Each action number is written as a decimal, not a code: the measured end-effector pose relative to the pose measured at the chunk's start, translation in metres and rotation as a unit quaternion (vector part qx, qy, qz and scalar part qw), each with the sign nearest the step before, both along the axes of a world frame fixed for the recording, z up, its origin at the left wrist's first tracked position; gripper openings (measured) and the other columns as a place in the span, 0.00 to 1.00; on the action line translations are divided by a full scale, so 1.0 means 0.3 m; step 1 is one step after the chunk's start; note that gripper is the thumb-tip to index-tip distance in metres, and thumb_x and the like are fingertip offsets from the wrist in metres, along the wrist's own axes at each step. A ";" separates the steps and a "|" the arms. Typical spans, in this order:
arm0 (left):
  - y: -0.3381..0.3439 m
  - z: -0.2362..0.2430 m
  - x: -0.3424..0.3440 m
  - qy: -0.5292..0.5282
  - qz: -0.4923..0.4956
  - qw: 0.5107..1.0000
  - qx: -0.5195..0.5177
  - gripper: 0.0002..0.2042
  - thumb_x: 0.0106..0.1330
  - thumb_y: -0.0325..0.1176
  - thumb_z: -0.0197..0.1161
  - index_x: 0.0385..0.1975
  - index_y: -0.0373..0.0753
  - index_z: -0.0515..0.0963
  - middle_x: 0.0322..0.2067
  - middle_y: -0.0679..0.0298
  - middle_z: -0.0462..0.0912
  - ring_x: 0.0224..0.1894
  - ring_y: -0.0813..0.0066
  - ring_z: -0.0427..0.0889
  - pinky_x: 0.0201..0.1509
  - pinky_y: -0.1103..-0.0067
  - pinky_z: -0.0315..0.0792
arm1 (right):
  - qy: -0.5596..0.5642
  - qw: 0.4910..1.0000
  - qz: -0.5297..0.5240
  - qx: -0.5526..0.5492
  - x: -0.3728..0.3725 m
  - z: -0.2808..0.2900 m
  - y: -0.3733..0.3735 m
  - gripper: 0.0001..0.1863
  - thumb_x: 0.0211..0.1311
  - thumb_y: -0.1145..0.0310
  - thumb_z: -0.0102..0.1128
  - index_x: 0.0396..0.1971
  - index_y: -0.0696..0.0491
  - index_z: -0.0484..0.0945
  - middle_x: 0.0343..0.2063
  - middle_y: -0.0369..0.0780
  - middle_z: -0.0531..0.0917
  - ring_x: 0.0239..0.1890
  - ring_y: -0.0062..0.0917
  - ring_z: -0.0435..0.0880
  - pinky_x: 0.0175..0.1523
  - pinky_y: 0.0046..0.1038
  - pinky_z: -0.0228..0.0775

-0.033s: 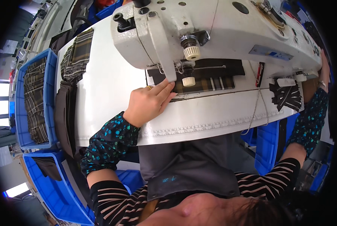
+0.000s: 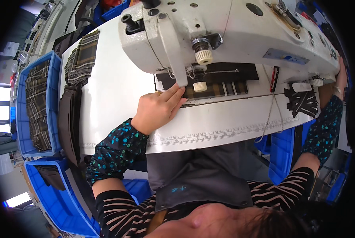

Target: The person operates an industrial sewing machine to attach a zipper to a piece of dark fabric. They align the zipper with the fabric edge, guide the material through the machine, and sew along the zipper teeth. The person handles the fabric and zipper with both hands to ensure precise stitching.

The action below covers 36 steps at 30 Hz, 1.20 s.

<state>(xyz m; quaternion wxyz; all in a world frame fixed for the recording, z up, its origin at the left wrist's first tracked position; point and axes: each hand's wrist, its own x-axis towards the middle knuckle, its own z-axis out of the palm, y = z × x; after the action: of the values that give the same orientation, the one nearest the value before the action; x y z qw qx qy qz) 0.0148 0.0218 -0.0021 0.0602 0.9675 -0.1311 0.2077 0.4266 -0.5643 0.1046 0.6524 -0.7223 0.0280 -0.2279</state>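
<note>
- 1 view, from the head camera looking down: the left hand [image 2: 155, 111] lies on the white counter [image 2: 118, 91], its grip loose and open, fingers stretched toward the needle area of the white sewing machine [image 2: 225, 31]; the fingertips [image 2: 179, 92] press on the left end of the dark plaid fabric strip [image 2: 215, 89] and clasp nothing.
- The fabric strip lies flat under the machine head, its long axis running left to right along the counter's front edge, left end at the fingertips.
- The right hand [image 2: 341, 77] reaches up to the far right end of the machine; whether its grip is closed cannot be told, as it sits at the dark rim.
- 2 blue bins [image 2: 22, 115] stand left of the counter, 1 filled with folded plaid pieces [image 2: 36, 103]; more plaid cloth [image 2: 80, 59] rests on the counter's left end.
</note>
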 end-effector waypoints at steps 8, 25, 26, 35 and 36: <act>-0.057 -0.012 0.049 -0.053 -0.020 0.994 0.093 0.14 0.64 0.39 0.74 0.47 0.41 0.88 0.50 0.64 0.91 0.21 0.78 0.82 0.23 0.80 0.76 | -0.100 0.976 -0.078 -0.179 -0.066 -0.324 -0.211 0.29 0.84 0.51 0.48 0.65 0.61 0.78 0.65 0.44 0.81 0.65 0.30 0.80 0.69 0.30 0.68; -0.165 -0.006 0.154 -0.010 0.076 0.989 0.126 0.17 0.64 0.28 0.64 0.53 0.40 0.83 0.50 0.60 0.90 0.26 0.68 0.88 0.26 0.77 0.81 | -0.205 0.867 -0.194 -0.411 -0.366 0.082 0.141 0.24 0.80 0.52 0.58 0.55 0.60 0.82 0.49 0.44 0.88 0.52 0.28 0.87 0.60 0.29 0.76; -0.171 -0.005 0.161 -0.018 0.070 0.992 0.107 0.15 0.64 0.28 0.65 0.52 0.42 0.83 0.49 0.60 0.90 0.25 0.68 0.87 0.25 0.76 0.81 | -0.260 0.897 -0.141 -0.330 -0.478 0.091 0.269 0.20 0.80 0.56 0.59 0.53 0.61 0.83 0.48 0.45 0.88 0.50 0.28 0.87 0.57 0.27 0.77; -0.149 0.044 0.126 -0.034 0.065 0.996 0.051 0.15 0.59 0.32 0.66 0.46 0.42 0.86 0.24 0.68 0.80 0.23 0.71 0.84 0.20 0.74 0.75 | -0.216 0.623 0.588 -0.469 -0.839 -0.375 1.209 0.23 0.66 0.54 0.71 0.52 0.56 0.83 0.53 0.44 0.86 0.52 0.39 0.86 0.57 0.40 0.78; -0.150 0.045 0.128 -0.047 0.054 0.997 0.037 0.14 0.59 0.32 0.66 0.45 0.41 0.86 0.24 0.69 0.80 0.23 0.72 0.84 0.21 0.75 0.75 | -0.161 0.645 0.613 -0.427 -0.765 -0.435 1.242 0.23 0.67 0.54 0.70 0.52 0.56 0.83 0.52 0.44 0.87 0.50 0.40 0.86 0.57 0.40 0.78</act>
<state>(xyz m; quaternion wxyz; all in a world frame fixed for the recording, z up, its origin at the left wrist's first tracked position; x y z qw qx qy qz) 0.0531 -0.0231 0.0114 0.0069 0.9639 -0.0890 0.2508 0.1970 -0.1916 -0.0260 0.2562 -0.7248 -0.6273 0.1251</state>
